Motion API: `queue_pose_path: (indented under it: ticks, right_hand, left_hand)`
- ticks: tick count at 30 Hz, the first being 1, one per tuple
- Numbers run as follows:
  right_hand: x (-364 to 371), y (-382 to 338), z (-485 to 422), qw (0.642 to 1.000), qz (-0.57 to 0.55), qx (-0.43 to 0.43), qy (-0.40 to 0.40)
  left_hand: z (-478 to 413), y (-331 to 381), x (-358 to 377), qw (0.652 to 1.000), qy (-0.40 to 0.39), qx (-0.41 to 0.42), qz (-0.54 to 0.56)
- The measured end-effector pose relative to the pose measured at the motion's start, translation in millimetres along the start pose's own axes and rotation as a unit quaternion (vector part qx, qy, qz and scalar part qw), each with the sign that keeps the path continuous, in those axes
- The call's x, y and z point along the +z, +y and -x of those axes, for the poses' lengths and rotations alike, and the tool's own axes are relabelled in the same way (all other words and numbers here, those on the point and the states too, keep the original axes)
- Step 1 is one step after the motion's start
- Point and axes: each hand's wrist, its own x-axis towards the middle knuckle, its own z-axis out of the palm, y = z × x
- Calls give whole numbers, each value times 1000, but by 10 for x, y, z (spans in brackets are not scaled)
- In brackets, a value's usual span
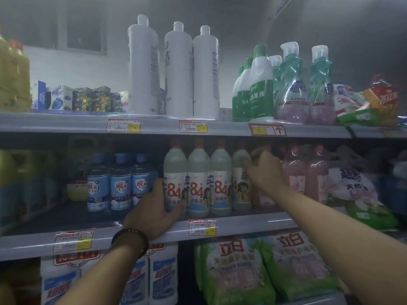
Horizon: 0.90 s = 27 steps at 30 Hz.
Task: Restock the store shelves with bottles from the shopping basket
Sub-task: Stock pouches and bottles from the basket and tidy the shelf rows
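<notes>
While the basket is out of view, stock on the middle shelf [253, 224] reads left to right as follows. Item: blue bottles [120, 183], upright, just beside the 84 row. Item: left hand [154, 208], fingers and thumb curled round the lower body of the first 84 bottle [175, 172], which stands at the shelf's front edge, touching its neighbour. Item: middle 84 bottles [198, 177], upright, labels forward. Item: fourth 84 bottle [241, 179], label turned partly aside. Item: right hand [264, 172], blurred, at that bottle's shoulder, next to the pink bottles [295, 175]; whether it pinches or merely presses cannot be told. Handling note, by judgement: seat the first bottle flat, snug to the row, label front. Turn the fourth gently, since tall narrow bottles likely tip.
</notes>
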Motion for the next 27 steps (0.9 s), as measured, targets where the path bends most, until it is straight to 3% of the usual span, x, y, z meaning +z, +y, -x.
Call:
queue_pose_path:
  ticks: [11,18,27]
  right_hand:
    - [11,59,-123,1000,-18,11,-15]
    - [40,102,-168,992,19,53,-115]
    - [-95,160,-269,981,-26,1,-190]
  left_hand:
    - [2,6,14,1000,3,-6,-16]
    - [11,16,-2,1000,10,1,-16]
    - [-3,-18,1,1000,14,0,-11]
